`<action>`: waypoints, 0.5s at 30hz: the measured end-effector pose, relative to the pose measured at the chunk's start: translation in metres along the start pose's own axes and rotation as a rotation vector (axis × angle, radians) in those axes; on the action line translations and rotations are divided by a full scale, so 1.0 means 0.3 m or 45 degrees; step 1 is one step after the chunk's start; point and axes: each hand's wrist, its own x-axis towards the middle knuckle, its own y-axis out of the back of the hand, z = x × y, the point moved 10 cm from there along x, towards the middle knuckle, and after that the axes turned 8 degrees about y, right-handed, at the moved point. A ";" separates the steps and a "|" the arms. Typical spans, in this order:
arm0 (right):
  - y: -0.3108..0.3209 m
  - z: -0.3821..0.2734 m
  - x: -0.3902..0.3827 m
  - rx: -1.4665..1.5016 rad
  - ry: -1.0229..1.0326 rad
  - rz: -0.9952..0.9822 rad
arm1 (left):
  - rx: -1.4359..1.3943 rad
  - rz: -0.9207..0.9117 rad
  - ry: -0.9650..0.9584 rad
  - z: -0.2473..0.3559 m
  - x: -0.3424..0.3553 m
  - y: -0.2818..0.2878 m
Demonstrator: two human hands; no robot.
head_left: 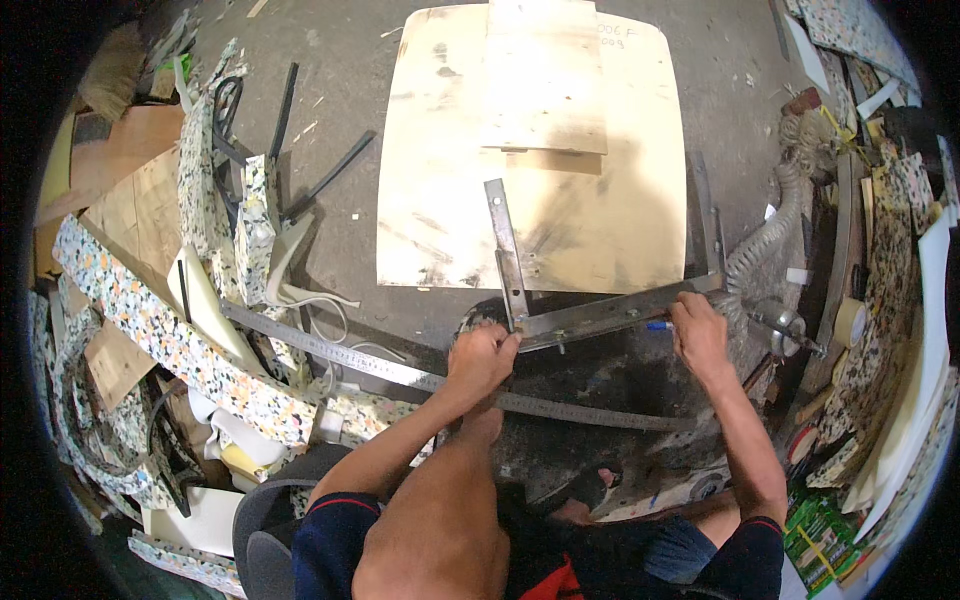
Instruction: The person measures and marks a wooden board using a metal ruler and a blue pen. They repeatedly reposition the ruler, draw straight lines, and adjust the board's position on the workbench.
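Note:
A metal bracket frame, made of a crossbar with two upright arms, lies before me at the near edge of a pale plywood panel. My left hand is closed on its left corner, where one arm rises over the panel. At the crossbar's right end is my right hand, fingers curled, with a blue pen sticking out from it toward the left. A long steel ruler passes beneath my left wrist. Small bolts show along the bar.
A smaller plywood board rests on the panel. Speckled foam strips and black metal pieces lie at the left. On the right are a coiled air hose, a metal air tool, a tape roll and more foam.

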 end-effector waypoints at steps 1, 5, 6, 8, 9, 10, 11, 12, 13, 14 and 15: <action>0.016 -0.009 -0.003 -0.016 0.022 -0.008 | 0.029 -0.020 0.006 0.014 -0.006 0.005; 0.096 -0.096 0.037 -0.036 0.142 -0.023 | -0.031 -0.011 -0.030 -0.017 0.023 0.030; 0.110 -0.109 0.036 -0.025 0.150 -0.039 | -0.074 -0.056 -0.028 -0.028 0.029 0.028; 0.133 -0.130 0.035 -0.001 0.167 -0.070 | -0.159 -0.146 -0.023 -0.050 0.037 0.030; 0.157 -0.136 0.045 -0.008 0.174 -0.057 | -0.139 -0.158 -0.022 -0.043 0.041 0.041; 0.178 -0.142 0.059 -0.016 0.181 -0.046 | -0.120 -0.172 -0.018 -0.025 0.041 0.059; 0.193 -0.149 0.076 -0.022 0.189 -0.035 | -0.101 -0.185 -0.013 -0.008 0.041 0.082; 0.211 -0.159 0.101 -0.024 0.205 -0.004 | -0.078 -0.237 0.043 -0.011 0.044 0.103; 0.226 -0.166 0.134 -0.024 0.217 0.031 | -0.049 -0.290 0.097 -0.011 0.051 0.139; 0.233 -0.174 0.167 -0.023 0.229 0.065 | -0.020 -0.343 0.152 -0.017 0.061 0.176; 0.217 -0.178 0.202 -0.015 0.222 0.068 | -0.021 -0.324 0.231 -0.032 0.080 0.234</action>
